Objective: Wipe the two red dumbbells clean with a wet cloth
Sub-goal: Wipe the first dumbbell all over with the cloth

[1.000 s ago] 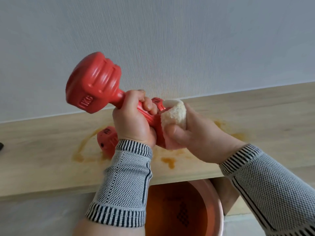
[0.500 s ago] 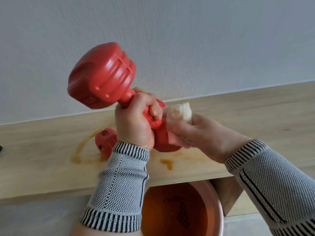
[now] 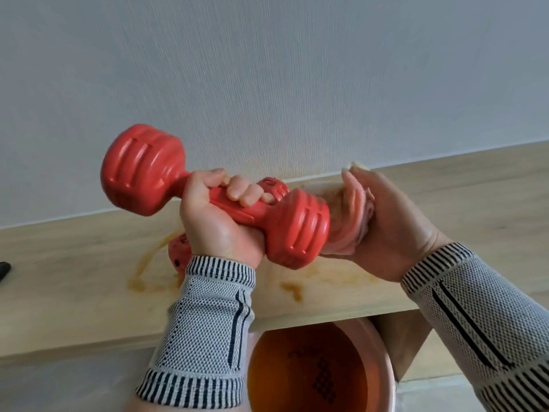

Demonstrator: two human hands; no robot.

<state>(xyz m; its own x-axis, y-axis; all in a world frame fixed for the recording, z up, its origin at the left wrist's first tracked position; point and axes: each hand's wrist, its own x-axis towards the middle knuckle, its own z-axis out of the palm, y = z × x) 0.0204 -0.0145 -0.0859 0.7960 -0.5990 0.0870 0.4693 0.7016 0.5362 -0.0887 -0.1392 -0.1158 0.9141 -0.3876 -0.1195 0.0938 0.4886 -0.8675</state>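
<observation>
Behind held dumbbell (image 3: 297,227) | second dumbbell (image 3: 178,251) half hidden | basin (image 3: 383,346) below

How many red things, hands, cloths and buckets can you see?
Red dumbbells: 2, one held, one on the bench
Hands: 2, left, right
Cloths: 1
Buckets: 1
Total: 6

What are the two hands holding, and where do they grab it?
The left hand grips the red dumbbell by its middle handle. The right hand holds the wet cloth, bunched against the dumbbell's end.
</observation>
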